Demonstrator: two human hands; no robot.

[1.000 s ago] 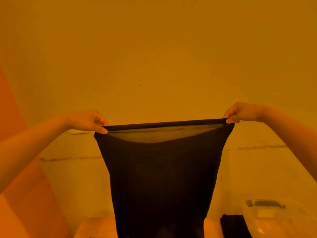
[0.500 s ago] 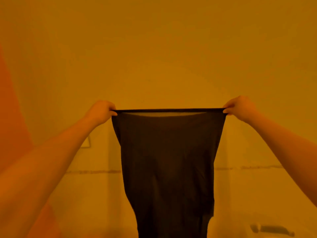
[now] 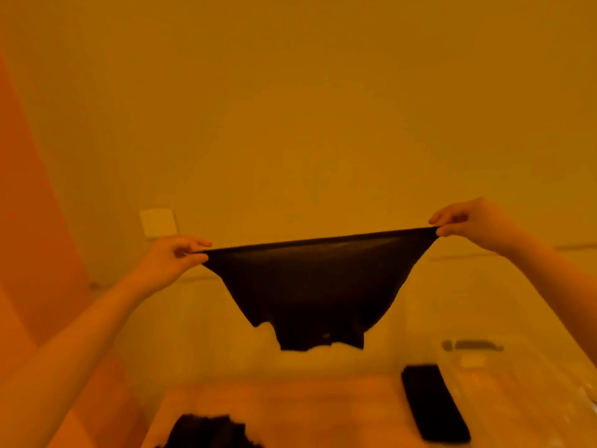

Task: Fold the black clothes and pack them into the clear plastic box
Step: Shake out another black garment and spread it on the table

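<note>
Black garment (image 3: 318, 286) (thin, stretched taut)

Left hand (image 3: 171, 258) and right hand (image 3: 468, 221) pinch a black garment (image 3: 310, 286) stretched in the air.

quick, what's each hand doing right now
Left hand: pinching the left end of the black garment.
Right hand: pinching its right end, holding it stretched in the air.

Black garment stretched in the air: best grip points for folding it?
The two top corners of the black garment, each from its outer side, as the left hand and right hand pinch it now. The top hem is taut, so the cloth hangs flat.
</note>
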